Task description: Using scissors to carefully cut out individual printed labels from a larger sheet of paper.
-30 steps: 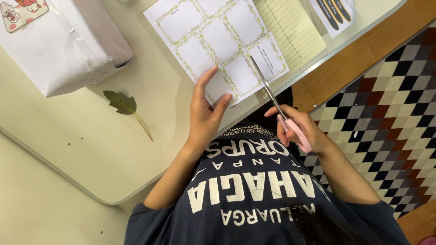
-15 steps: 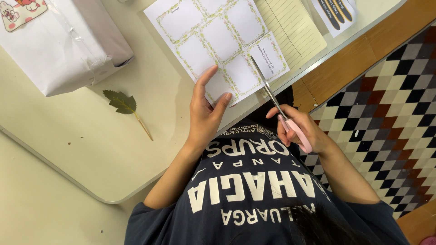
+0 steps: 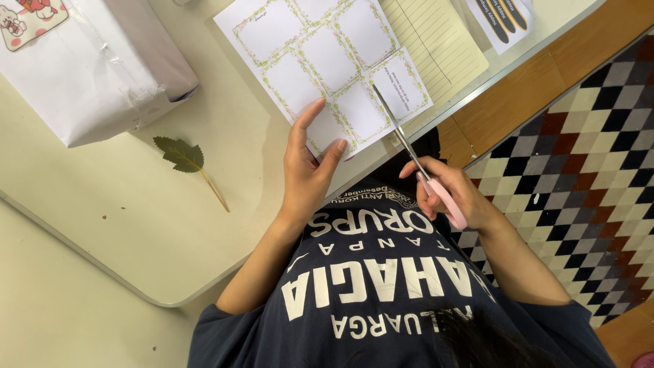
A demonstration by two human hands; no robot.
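Observation:
A white sheet printed with several green-bordered squares lies on the cream table, its corner at the table's edge. My left hand grips that sheet near its lower corner, thumb and fingers pinching the paper. My right hand is closed around pink-handled scissors. Their metal blades reach up into the sheet, along the border beside the square that carries printed text.
A white wrapped box with a cartoon sticker sits at the upper left. A dried green leaf with a stem lies below it. A lined yellow paper and a printed card lie at the upper right. A checked floor lies beyond the table edge.

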